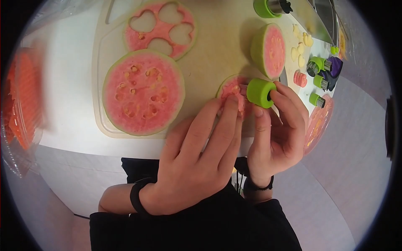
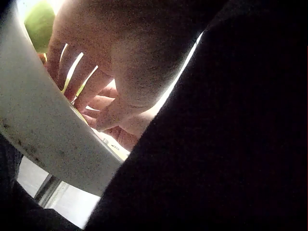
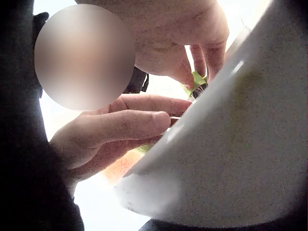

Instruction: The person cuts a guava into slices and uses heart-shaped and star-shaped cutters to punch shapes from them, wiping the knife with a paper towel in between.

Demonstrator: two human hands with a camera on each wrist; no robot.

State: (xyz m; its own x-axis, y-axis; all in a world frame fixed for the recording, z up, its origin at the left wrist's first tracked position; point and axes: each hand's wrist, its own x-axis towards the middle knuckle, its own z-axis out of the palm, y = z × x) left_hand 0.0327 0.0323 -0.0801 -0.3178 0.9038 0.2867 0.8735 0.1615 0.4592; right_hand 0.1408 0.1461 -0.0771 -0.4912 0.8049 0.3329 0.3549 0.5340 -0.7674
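Observation:
My right hand (image 1: 278, 129) pinches a green-capped metal cutter (image 1: 260, 93) between thumb and fingers, held tilted at a small watermelon slice (image 1: 225, 85). On that slice rest the nearly straight fingers of my left hand (image 1: 197, 163), covering much of it. The slice's pink flesh looks broken up beside the fingertips. In the right wrist view the cutter's green cap (image 3: 196, 82) shows under the right fingers, just over the board's edge. To the left lies a large round watermelon slice (image 1: 142, 92), overlapping another slice (image 1: 186, 48) with several shaped holes.
A cutting board (image 1: 209, 46) carries the slices, a cut watermelon piece (image 1: 272, 52) and another green cutter (image 1: 268, 7). Farther right are pale cut shapes (image 1: 299, 48), pink cut shapes (image 1: 300, 78) and several more cutters (image 1: 316, 65). A clear container (image 1: 25, 96) with orange-red food stands left.

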